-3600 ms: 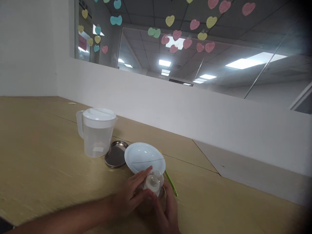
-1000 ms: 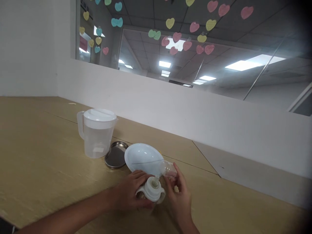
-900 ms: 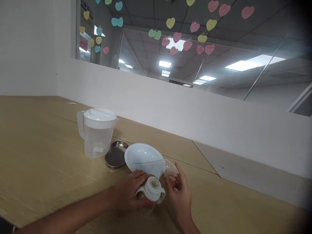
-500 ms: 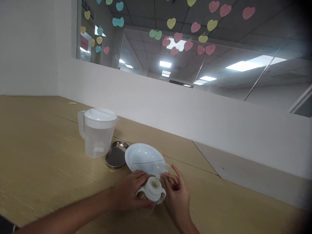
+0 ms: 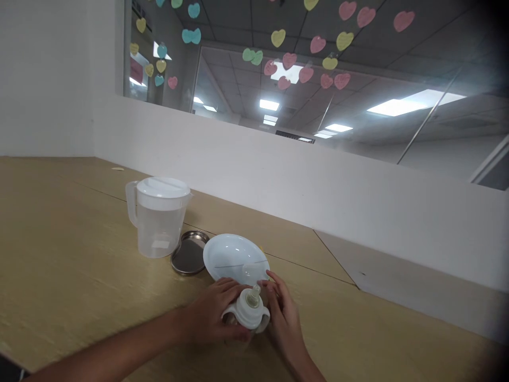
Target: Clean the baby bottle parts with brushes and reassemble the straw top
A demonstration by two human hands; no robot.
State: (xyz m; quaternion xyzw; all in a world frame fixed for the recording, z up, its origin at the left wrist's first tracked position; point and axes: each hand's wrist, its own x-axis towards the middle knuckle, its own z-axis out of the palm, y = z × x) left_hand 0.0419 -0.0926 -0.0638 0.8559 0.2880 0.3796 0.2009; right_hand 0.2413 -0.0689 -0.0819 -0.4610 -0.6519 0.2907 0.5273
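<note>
A baby bottle (image 5: 248, 312) with a white collar, two white side handles and a clear teat stands upright on the table. My left hand (image 5: 217, 313) is wrapped round its left side, thumb in front and fingers behind. To the right of the bottle, my right hand (image 5: 282, 313) reaches over the near rim of a pale oval bowl (image 5: 222, 252). Its thumb and fingers are at the right edge of a clear bottle cap (image 5: 251, 271), which is faint against the bowl. How firmly they grip it is hard to see.
A lidded translucent pitcher (image 5: 161, 223) stands left of the bowl. Between them a round metal lid or shallow tray (image 5: 191, 254) lies on the wooden table (image 5: 99, 265). Behind rises a white wall (image 5: 238, 164) below a window with heart-shaped notes.
My right hand has moved left and slightly away from me, carrying the clear cap from the bowl's right edge to over the bowl. My left hand and the bottle stay in place.
</note>
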